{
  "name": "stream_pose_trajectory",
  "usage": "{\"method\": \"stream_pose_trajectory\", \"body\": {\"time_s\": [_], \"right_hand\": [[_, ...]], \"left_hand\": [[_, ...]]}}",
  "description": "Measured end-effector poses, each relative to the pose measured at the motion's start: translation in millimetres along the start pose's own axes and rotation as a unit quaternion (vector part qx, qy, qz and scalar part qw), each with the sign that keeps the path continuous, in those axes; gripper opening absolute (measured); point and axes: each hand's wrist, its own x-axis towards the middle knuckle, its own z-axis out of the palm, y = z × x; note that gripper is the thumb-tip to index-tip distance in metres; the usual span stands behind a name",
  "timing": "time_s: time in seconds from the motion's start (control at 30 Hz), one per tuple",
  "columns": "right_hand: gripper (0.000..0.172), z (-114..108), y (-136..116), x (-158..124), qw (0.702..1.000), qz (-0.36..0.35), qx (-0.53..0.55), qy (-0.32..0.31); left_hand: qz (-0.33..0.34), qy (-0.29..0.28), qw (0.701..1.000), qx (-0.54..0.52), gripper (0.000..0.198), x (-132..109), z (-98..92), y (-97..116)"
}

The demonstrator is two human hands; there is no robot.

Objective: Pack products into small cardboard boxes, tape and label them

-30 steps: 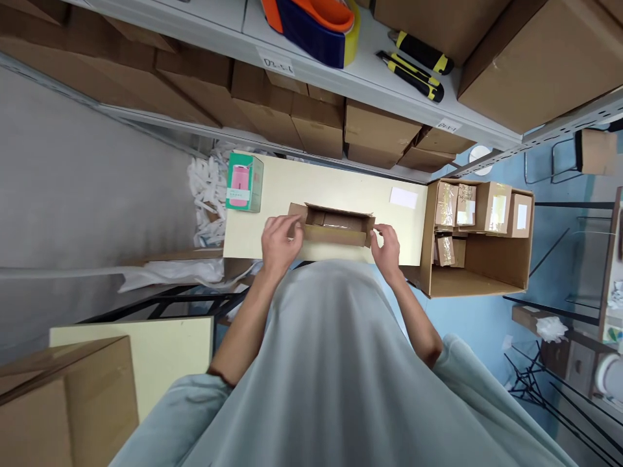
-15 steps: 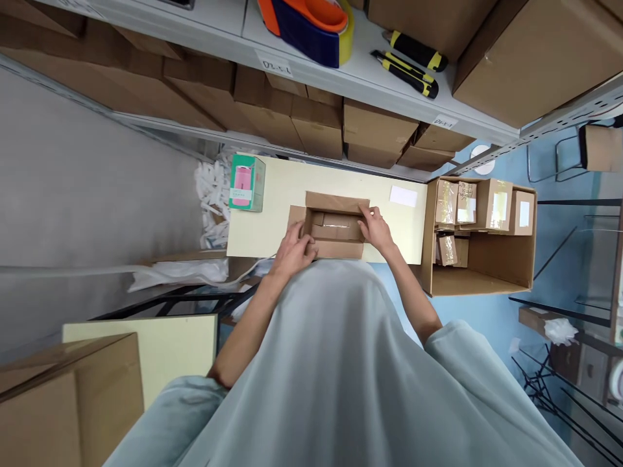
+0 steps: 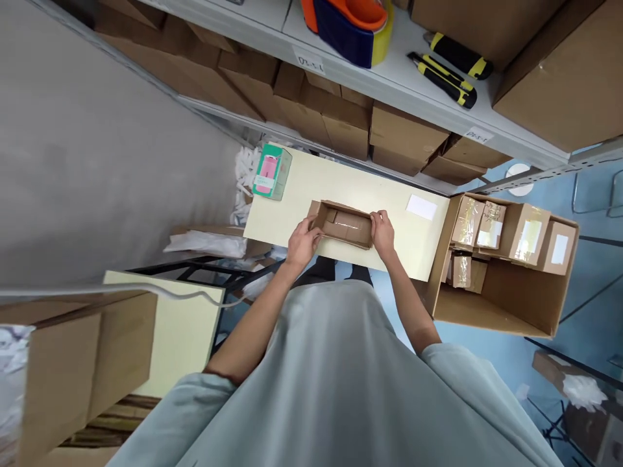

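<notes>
Storage-room sort of place, with a grey wall (image 3: 121,162) over on the left and a narrow pale yellow table (image 3: 335,178) in front of the person. Left hand (image 3: 302,243) has its fingers curled round the left end of a small open cardboard box (image 3: 343,227), pinching it near the front corner. Right hand (image 3: 382,230) is closed on the opposite end, fingers bent over the rim. So the box is held between both hands, over the near part of the table, opening up, with a strip of shiny tape along the inside of the bottom. Can't really tell if it's resting on the surface or lifted a bit.

Further out, there's a green box (image 3: 271,172) with a pink item printed on it at the table's far left corner, and a white slip of paper (image 3: 421,207) toward the right end. Just off that end is a big open carton (image 3: 528,285) with smaller taped boxes (image 3: 528,235) inside. Up on the grey shelf (image 3: 389,87): an orange and blue tape dispenser (image 3: 343,32) plus two black and yellow cutters (image 3: 445,81), with brown cartons (image 3: 409,136) lined up underneath
</notes>
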Motion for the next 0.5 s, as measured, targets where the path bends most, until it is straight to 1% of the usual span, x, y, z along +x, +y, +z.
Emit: {"method": "stream_pose_trajectory", "body": {"time_s": [0.17,0.3,0.4,0.47,0.5], "right_hand": [[0.05,-9.0,-2.9,3.1,1.0,-0.012,-0.014,-0.008],[0.045,-25.1,-18.9,-2.6,0.999,-0.015,-0.034,-0.007],[0.045,-33.4,-41.7,-9.3,0.998,-0.038,-0.053,0.014],[0.046,-31.5,-65.3,-12.8,0.994,-0.081,-0.067,0.021],[0.046,-26.9,-79.9,-14.8,0.991,-0.109,-0.072,0.021]], "left_hand": [[0.013,0.007,1.0,0.02,0.022,2.7,3.3,1.5],[0.057,0.017,0.998,0.029,0.023,-2.9,1.2,6.1],[0.087,0.061,0.994,0.006,0.024,-24.6,-7.5,0.2],[0.096,0.109,0.989,-0.008,0.025,-51.0,-16.9,-13.9],[0.094,0.136,0.986,-0.014,0.025,-67.9,-22.4,-24.4]]}}
